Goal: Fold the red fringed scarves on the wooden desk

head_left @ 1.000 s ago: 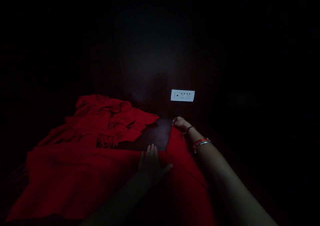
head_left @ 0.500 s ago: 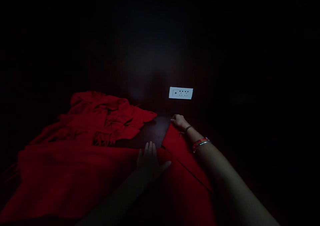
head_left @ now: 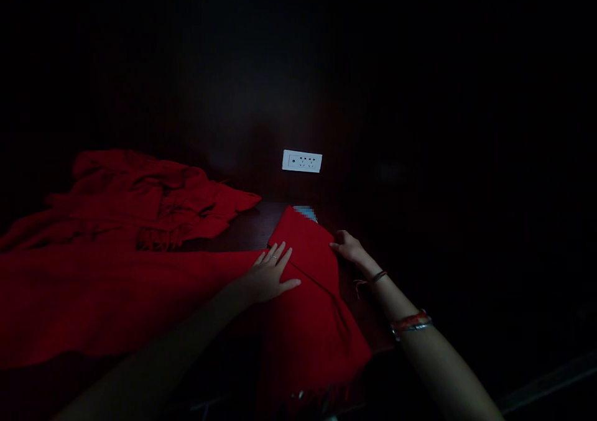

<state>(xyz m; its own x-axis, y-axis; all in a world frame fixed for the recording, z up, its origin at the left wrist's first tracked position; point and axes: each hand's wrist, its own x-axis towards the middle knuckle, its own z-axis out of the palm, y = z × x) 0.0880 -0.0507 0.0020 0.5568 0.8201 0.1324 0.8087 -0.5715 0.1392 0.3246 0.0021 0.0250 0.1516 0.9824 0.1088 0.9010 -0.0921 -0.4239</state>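
A red fringed scarf [head_left: 308, 334] lies spread over a dark surface, its right end folded over at an angle. My left hand [head_left: 268, 278] rests flat on the scarf beside the fold, fingers spread, a ring on one finger. At the folded part's right edge, my right hand [head_left: 349, 247] has its fingers closed on the red cloth; the fingertips are partly hidden. Fringe hangs along the scarf's near end, dim in the low light.
A crumpled heap of red fringed cloth [head_left: 181, 194] lies at the back left. A white wall socket [head_left: 302, 161] is on the dark wall behind. Just past the fold is a small blurred pale-blue item [head_left: 305, 212]. Dark surface [head_left: 247, 225] shows between heap and scarf.
The view has turned right, so the heap and socket sit further left. My right hand has moved from the fold's far corner to its right edge. Fringe now shows at the bottom.
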